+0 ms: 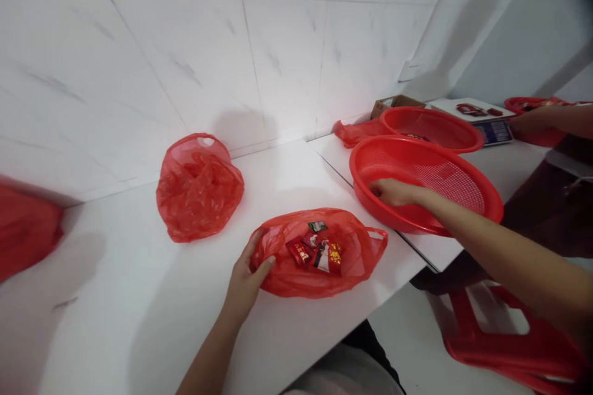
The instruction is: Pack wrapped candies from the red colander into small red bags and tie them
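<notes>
My left hand [248, 271] is closed on the left rim of a red plastic bag [287, 284], thumb inside and fingers outside. The bag lies wide open on the white table, with several small wrapped packets [327, 253] in red, gold, white and green at its bottom. To the right, my right hand [391, 191] reaches into a red plastic basket [445, 166] with a mesh wall. Its fingers are curled together near the basket's left side, and whatever they may hold is hidden.
Another red plastic bag [199, 191] stands near the tiled wall; red material [23, 228] lies far left. Behind the basket are a second basket [435, 120], a cardboard box [393, 105] and a scale [495, 133]. A co-worker's hand [530, 122] is beside the scale. A red stool [500, 345] stands below.
</notes>
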Motion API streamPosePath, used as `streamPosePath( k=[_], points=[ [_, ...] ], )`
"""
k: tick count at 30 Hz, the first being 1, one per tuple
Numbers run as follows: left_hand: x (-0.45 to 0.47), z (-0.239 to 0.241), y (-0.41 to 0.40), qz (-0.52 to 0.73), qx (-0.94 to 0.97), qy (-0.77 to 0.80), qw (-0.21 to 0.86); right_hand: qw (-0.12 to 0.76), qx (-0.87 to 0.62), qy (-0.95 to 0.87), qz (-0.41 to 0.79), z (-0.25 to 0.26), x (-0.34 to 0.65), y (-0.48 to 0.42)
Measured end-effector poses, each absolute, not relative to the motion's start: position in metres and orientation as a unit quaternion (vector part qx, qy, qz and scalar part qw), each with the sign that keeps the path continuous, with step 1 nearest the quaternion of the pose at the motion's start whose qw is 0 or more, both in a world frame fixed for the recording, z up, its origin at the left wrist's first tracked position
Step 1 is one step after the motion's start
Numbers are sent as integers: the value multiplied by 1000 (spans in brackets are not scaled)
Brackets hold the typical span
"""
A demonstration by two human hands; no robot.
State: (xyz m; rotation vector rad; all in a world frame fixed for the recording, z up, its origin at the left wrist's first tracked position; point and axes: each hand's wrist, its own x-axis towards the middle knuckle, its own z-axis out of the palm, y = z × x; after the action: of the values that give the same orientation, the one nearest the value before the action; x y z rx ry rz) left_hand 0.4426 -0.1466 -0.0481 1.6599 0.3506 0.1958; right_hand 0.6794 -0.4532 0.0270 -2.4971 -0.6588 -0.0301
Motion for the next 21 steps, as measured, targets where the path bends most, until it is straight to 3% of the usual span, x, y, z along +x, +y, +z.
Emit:
streamPosePath(
  k=[4, 7, 12, 17, 21],
  points=[
    [440, -38, -140, 127, 698, 178, 682, 380, -877, -294, -8, 71, 642, -416],
    [439, -37, -137, 123, 679, 173, 703, 463, -789, -392, 99, 75, 584, -376],
    [436, -27, -136, 133, 703, 152, 682, 398, -786, -472, 29, 40, 535, -329],
    [415, -15, -133, 106, 802, 143, 570, 404, -833, -344, -157, 22, 543, -366],
    [394, -20, -131, 108, 815, 238, 517, 347, -904, -241, -65, 0, 535, -413]
  ],
)
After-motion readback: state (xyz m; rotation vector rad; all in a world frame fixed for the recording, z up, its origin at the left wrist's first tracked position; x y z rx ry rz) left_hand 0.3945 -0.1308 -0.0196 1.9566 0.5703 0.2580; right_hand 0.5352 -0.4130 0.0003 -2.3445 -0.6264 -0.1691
